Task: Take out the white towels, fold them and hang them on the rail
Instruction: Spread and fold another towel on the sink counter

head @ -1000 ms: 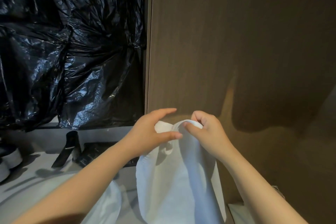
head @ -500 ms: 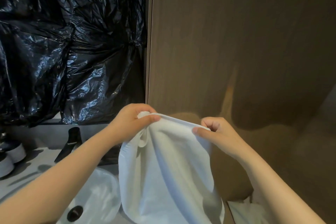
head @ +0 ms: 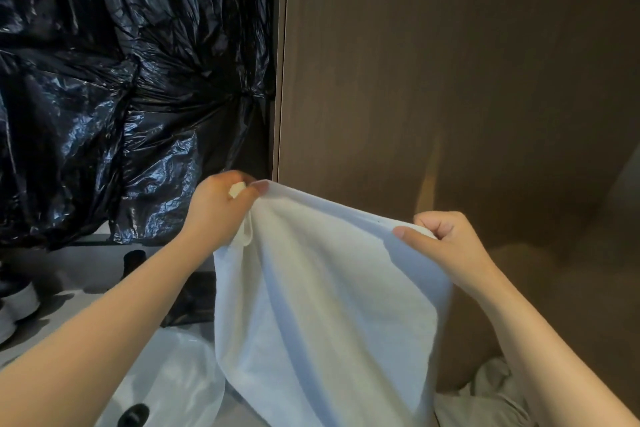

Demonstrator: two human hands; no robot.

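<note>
A white towel (head: 325, 305) hangs in front of me, stretched along its top edge between both hands. My left hand (head: 221, 208) pinches the towel's upper left corner between thumb and fingers, in front of the black plastic. My right hand (head: 440, 246) grips the upper right corner in a curled fist, lower than the left. The towel's body drapes down over the counter edge. More white cloth (head: 491, 392) lies crumpled at the lower right. No rail is in view.
Black plastic sheeting (head: 121, 97) covers the wall at left. A brown wood panel (head: 450, 80) fills the right. Below are a white basin (head: 166, 381) with a dark drain, a black tap (head: 133, 262) and pale round containers (head: 20, 302) at the far left.
My hands have drawn apart along the towel's top edge, the left going up and left, the right going right. The towel has spread from a bunched fold into a wide sheet.
</note>
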